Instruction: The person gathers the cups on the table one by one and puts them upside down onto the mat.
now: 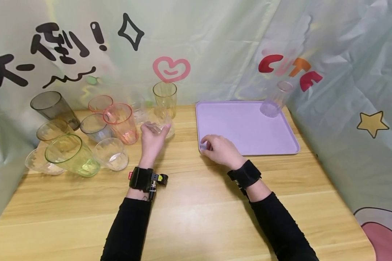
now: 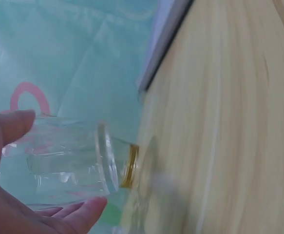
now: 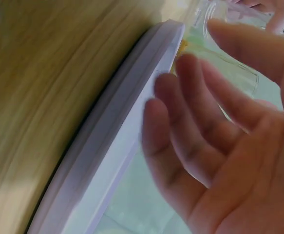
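My left hand (image 1: 152,141) holds a clear plastic cup (image 2: 71,163), thumb on one side and fingers on the other. In the head view this cup overlaps a tall amber cup (image 1: 167,97) behind it. At the near left corner of a lilac tray (image 1: 245,134) is my right hand (image 1: 223,150). Its fingers (image 3: 156,141) are loosely bent with nothing between them, close over the tray's rim in the right wrist view. A tall clear cup (image 1: 276,99) stands on the tray's far right corner.
Several cups crowd the table's left side: a dark grey cup (image 1: 57,108), red-rimmed cups, a green cup (image 1: 75,157) and a low clear cup (image 1: 112,156) among them. A printed cloth (image 1: 215,47) hangs behind the wooden table (image 1: 189,217) and along its sides.
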Demonstrator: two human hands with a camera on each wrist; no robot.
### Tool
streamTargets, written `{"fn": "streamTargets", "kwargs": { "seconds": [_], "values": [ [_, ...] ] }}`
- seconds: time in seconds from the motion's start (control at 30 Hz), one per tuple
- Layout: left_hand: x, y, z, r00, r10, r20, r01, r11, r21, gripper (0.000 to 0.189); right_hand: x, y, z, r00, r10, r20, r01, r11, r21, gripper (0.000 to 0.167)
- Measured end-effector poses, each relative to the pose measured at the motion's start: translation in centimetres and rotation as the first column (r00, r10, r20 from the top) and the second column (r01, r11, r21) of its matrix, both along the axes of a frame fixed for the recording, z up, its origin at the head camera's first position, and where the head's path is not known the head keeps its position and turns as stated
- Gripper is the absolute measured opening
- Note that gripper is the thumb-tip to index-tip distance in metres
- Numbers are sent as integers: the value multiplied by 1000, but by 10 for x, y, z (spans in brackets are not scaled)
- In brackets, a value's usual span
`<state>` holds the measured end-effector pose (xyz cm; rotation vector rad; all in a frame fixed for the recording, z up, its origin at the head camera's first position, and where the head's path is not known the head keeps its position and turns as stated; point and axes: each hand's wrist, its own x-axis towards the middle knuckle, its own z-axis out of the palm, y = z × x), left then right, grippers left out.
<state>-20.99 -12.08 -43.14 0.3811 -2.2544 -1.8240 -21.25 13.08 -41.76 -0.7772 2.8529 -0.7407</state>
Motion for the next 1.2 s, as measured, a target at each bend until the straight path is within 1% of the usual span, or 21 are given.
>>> {"fn": "streamTargets", "kwargs": {
  "seconds": [0.1, 0.17, 0.3, 0.37, 0.4, 0.47, 0.53, 0.6, 0.7, 0.8, 0.87, 1.0, 1.03, 1.13, 1.2],
  "values": [
    [1, 4, 4, 1000, -14, -13, 16, 996, 93, 79, 0, -1, 1, 997, -27, -78, 19, 995, -102, 39],
    [2, 7, 6, 1000, -22, -22, 25, 988, 152, 77, 1, -2, 1, 991, -41, -129, 17, 983, -183, 47],
    [3, 17, 11, 999, -27, -43, 37, 968, 249, 70, 1, -5, 0, 976, -55, -211, -18, 944, -329, 57],
    [4, 22, 14, 998, -40, -51, 55, 946, 319, 65, 1, -6, -1, 969, -64, -238, -33, 923, -383, 59],
    [4, 25, 15, 997, -52, -58, 69, 931, 359, 63, 1, -7, -2, 967, -72, -246, -36, 912, -408, 60],
    [5, 30, 16, 993, -91, -80, 117, 884, 453, 60, 1, -8, -2, 961, -85, -264, -43, 894, -445, 62],
    [6, 35, 17, 984, -141, -106, 177, 823, 540, 57, 2, -10, -3, 955, -101, -280, -46, 880, -472, 65],
    [7, 38, 17, 972, -195, -132, 234, 764, 601, 55, 3, -11, -3, 947, -115, -300, -51, 868, -493, 67],
    [9, 42, 17, 954, -262, -145, 290, 690, 663, 55, 3, -12, -2, 937, -128, -326, -63, 854, -516, 70],
    [10, 46, 16, 940, -304, -154, 320, 637, 701, 54, 3, -13, -3, 925, -132, -356, -88, 838, -538, 72],
    [10, 49, 16, 932, -326, -161, 338, 612, 715, 49, 3, -14, -4, 917, -131, -376, -108, 827, -551, 73],
    [12, 55, 15, 923, -350, -157, 346, 581, 737, 40, 3, -16, -4, 900, -126, -416, -148, 811, -566, 73],
    [12, 57, 15, 923, -355, -152, 344, 576, 741, 40, 3, -17, -4, 896, -124, -426, -157, 808, -567, 73],
    [14, 62, 15, 922, -362, -141, 333, 551, 765, 42, 3, -18, -5, 886, -124, -446, -171, 809, -563, 74],
    [16, 66, 14, 918, -372, -135, 332, 541, 773, 43, 3, -18, -5, 882, -128, -454, -170, 811, -560, 74]
  ]
}}
